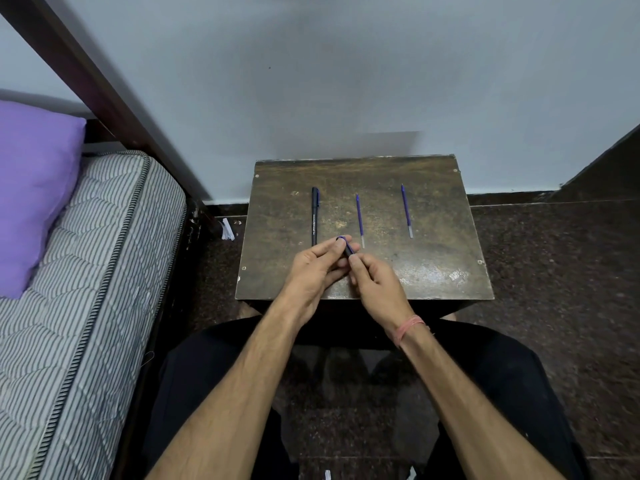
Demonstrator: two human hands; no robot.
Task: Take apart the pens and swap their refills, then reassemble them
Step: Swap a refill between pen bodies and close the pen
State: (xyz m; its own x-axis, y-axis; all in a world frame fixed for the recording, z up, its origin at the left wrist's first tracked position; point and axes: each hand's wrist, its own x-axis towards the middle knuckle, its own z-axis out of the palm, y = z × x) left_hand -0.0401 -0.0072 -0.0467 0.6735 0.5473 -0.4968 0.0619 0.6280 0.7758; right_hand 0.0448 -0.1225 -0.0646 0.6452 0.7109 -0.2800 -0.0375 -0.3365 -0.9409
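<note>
Person seated, dark trousers (194,382) on both legs at bottom of frame, forearms reaching forward over the lap. Pink thread band (408,328) on the right wrist.

Both hands meet over the near edge of the counter (433,271). Left hand (311,271): fingers curled, thumb and fingertips pinching a short dark pen piece with blue trim (345,247). Right hand (375,282): fingers curled too, fingertips pinching the same pen piece from the right side. Piece sits tilted between the two hands, above the counter, not resting on it. Can't tell if it's a barrel or a cap; mostly hidden by fingers.

Behind the hands, on the counter, three items lying roughly parallel, pointing away from the person:
- black pen (314,216), white lettering on the barrel, left-most, near end just beside the left hand's fingers
- blue refill (360,220), middle, metal tip toward the person, close to the held piece
- second blue refill (406,211), right, well apart from the hands, tip toward the person

Counter is dark, worn, brown, pushed against a pale wall (346,81).

Left side: bed with striped mattress (86,271), purple pillow (31,188) on it, dark wooden post (104,84) running diagonally. Dark speckled floor (554,271) around the counter.
</note>
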